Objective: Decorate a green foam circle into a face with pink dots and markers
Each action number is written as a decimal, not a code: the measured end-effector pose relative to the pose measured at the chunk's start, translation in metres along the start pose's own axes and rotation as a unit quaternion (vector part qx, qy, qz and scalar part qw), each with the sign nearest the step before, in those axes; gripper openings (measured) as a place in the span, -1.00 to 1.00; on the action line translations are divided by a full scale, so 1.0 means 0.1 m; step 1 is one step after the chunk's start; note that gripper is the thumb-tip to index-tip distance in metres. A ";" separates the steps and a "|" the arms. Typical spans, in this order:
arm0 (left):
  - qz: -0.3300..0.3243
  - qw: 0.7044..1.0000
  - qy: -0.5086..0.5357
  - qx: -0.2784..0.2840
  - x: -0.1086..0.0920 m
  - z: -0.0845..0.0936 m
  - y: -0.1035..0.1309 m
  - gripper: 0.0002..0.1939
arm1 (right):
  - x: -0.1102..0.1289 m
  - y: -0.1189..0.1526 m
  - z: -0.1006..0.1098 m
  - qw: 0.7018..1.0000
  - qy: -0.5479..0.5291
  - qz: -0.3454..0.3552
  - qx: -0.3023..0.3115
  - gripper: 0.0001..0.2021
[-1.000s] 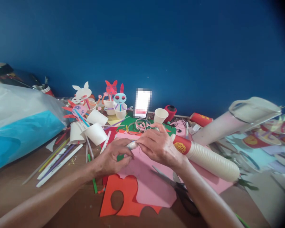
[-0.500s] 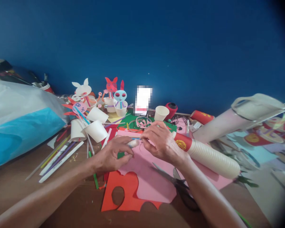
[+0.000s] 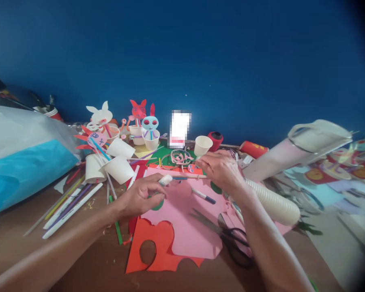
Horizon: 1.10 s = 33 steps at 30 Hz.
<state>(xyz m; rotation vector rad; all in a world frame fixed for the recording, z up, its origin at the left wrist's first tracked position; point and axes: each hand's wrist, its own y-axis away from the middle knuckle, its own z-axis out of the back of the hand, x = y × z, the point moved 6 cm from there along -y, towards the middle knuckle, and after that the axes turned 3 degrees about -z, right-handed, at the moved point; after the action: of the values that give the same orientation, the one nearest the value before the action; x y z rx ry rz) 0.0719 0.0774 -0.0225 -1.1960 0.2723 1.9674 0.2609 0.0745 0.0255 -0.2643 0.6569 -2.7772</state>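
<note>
Evidently, the left hand (image 3: pixel 141 196) holds a small white cylindrical tube (image 3: pixel 166 180) in curled fingers above the pink paper sheet (image 3: pixel 187 231), end projecting, presumably for clearance; the right hand (image 3: pixel 222 169) bends downward, its grip indeterminable.

A brown table (image 3: pixel 109 275) bears orange paper (image 3: pixel 166 243), white pens (image 3: pixel 73 211) and a green strip (image 3: pixel 118 229).

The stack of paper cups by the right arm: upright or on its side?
On its side: the stack of cups runs lengthwise along the table, its far end hidden behind the right hand.
</note>
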 end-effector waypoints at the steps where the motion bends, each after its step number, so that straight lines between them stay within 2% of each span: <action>1: 0.008 1.000 0.028 -0.001 0.02 0.00 0.00 -0.83 | -0.04 0.00 -0.02 1.000 0.015 -0.012 0.004 -0.71; 5: 0.049 0.989 0.136 -0.005 0.09 0.00 0.01 -0.84 | -0.09 0.01 -0.07 0.999 0.031 -0.019 0.002 -0.94; 8: 0.070 0.982 0.174 -0.016 0.09 0.01 0.01 -0.86 | -0.12 0.02 -0.10 0.999 0.031 -0.033 -0.006 -0.95; 10: 0.069 0.982 0.172 -0.031 0.09 0.05 0.01 -0.87 | -0.13 0.02 -0.12 0.999 0.023 -0.036 -0.001 -0.90; 14: 0.069 0.983 0.156 -0.068 0.11 0.14 0.01 -0.85 | -0.04 0.03 -0.20 0.999 -0.033 0.021 0.020 -0.73; 17: 0.071 0.982 0.152 -0.091 0.14 0.19 0.01 -0.86 | 0.09 0.05 -0.34 0.997 -0.049 0.047 0.034 -0.75; 21: 0.070 0.987 0.114 -0.085 0.18 0.18 0.00 -0.87 | 0.28 0.11 -0.63 0.996 -0.038 0.054 0.054 -0.85; 24: 0.062 0.991 0.099 -0.071 0.22 0.13 0.01 -0.87 | 0.39 0.16 -0.80 0.995 -0.025 0.056 0.079 -0.76; 28: 0.050 0.994 0.083 -0.054 0.26 0.09 0.02 -0.86 | 0.47 0.18 -0.88 0.992 -0.017 0.071 0.101 -0.92; 30: 0.052 0.995 0.070 -0.053 0.26 0.09 0.02 -0.85 | 0.44 0.17 -0.85 0.991 -0.065 0.061 0.104 -0.93; 33: 0.062 0.996 0.048 -0.051 0.24 0.11 0.01 -0.85 | 0.35 0.11 -0.75 0.965 -0.244 0.008 0.100 -0.87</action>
<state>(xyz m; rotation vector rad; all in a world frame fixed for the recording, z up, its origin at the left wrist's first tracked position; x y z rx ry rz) 0.0583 0.0947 -0.0364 -1.3714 0.3047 2.0537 0.2128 0.0850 -0.0421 -0.8560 0.2523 -2.5796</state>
